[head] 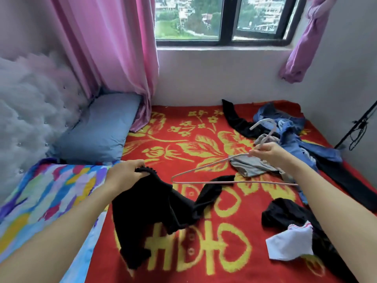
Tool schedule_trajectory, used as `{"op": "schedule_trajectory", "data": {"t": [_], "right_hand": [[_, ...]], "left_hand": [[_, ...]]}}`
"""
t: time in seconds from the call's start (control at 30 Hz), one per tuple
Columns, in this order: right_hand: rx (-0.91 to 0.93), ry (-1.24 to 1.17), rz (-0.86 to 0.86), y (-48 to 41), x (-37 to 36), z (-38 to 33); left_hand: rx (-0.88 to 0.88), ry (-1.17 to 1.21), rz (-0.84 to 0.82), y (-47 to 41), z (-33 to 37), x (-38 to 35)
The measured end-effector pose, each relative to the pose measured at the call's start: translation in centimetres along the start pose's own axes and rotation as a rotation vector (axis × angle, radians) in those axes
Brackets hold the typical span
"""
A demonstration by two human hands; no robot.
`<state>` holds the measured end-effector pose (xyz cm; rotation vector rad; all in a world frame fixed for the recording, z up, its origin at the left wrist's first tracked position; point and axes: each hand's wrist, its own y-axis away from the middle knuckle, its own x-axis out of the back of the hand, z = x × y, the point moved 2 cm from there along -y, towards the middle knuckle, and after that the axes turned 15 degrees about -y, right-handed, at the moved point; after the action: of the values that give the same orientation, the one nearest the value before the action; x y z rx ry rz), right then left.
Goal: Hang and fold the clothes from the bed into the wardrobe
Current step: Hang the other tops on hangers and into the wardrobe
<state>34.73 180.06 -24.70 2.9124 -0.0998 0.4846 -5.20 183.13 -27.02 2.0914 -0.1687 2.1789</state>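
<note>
Both hands closed | left (pixel 124 173) grips black garment (pixel 155 207) (dangling) | right (pixel 269 153) pinches hanger (pixel 204 181)

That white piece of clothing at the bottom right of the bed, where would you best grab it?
Probably pinch the white garment at its peaked upper corner, coming down from above. That corner rides up on the black clothes under it, so fingers could close on it alone, while its lower part lies flat on the red blanket.
</note>
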Motion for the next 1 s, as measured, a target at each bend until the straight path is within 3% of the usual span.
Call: {"op": "schedule_trajectory", "data": {"t": [0.5, 0.83, 1.0], "right_hand": [[0.138, -0.16, -0.001, 1.0, -0.9, -2.8], [0.164, -0.467, -0.048, 2.7, 1.4, -3.0], [0.167, -0.487, -0.055, 3.8, 1.4, -4.0]], "left_hand": [[0.023, 0.174, 0.169, 0.1, -1.6, 9.2], [-0.02, 0.106, 0.298, 0.4, -1.1, 15.5], [-0.04, 0.073, 0.389, 1.1, -0.1, 17.6]]}}
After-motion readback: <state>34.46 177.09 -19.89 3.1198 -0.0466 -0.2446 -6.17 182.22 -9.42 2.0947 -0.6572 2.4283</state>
